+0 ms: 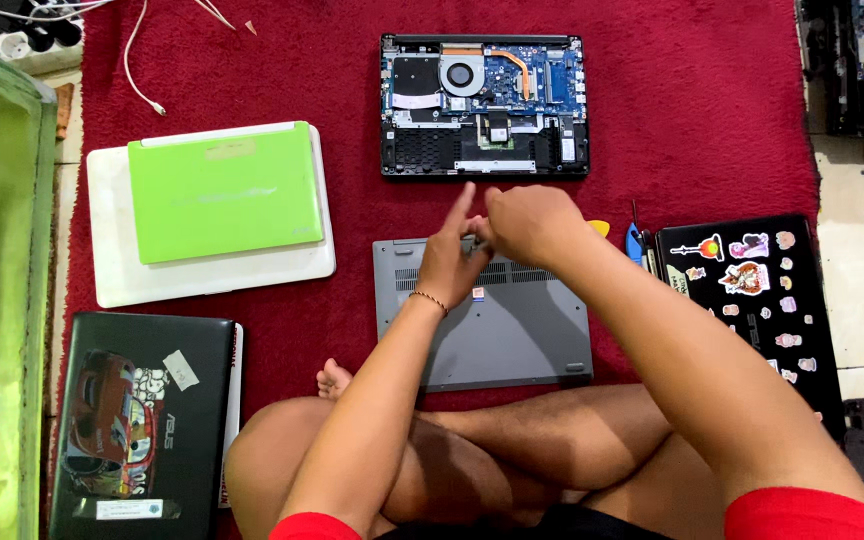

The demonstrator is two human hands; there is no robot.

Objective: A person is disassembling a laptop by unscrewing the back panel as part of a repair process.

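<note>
Two hands are meeting above the far edge of a grey laptop cover (497,325) that is lying on the red carpet (712,110) right under them, just in front of the person's crossed legs. The left hand (449,260) is hovering with its forefinger pointing up and away and the other fingers loosely curled; whether it is gripping anything cannot be told. The right hand (529,224) is pressing in beside it, fingers bunched toward the left fingertips, and anything pinched there is too small to make out. Just beyond the hands an opened laptop (484,105) is lying with its fan and circuit board showing. Off to the left of the hands a green laptop (224,192) is resting on a white one (112,270). Close to the right of the right hand a blue tool (633,240) is sitting beside a black laptop covered in stickers (752,300).
</note>
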